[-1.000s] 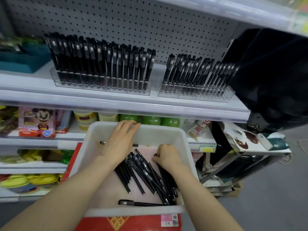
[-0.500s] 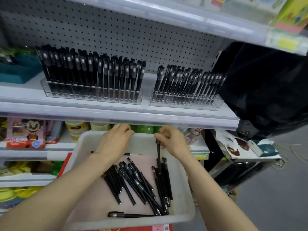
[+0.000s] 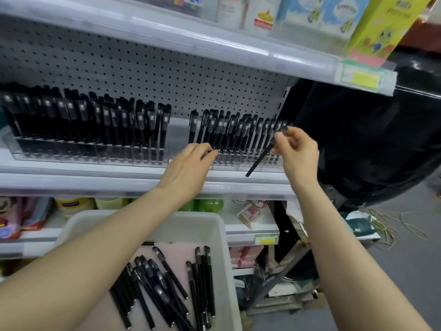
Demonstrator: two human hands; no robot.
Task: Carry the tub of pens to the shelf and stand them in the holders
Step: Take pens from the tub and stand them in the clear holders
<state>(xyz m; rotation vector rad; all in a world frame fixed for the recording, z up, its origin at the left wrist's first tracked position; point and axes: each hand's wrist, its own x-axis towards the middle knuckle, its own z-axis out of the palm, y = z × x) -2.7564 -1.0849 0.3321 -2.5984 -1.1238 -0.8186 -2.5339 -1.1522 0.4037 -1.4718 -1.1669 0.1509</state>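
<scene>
Pens (image 3: pixel 162 283) lie loose in the tub (image 3: pixel 191 225), below and left of the right holder (image 3: pixel 238 162), so most of the stocking looks undone. Further left of that holder stands the left holder (image 3: pixel 90 151), packed full. The left hand (image 3: pixel 188 168) reaches the right holder's front left corner, fingers curled against its row (image 3: pixel 229 130). Whether it grips anything or only steadies the row cannot be told. The right hand (image 3: pixel 298 151), at the holder's right end, pinches a pen (image 3: pixel 261 158) by its cap, with the tip slanting down and left across the holder's clear front. To seat it well, the person should lift the tip above that front, turn the pen upright over a free slot and lower it straight, while the left hand keeps neighbours from toppling.
</scene>
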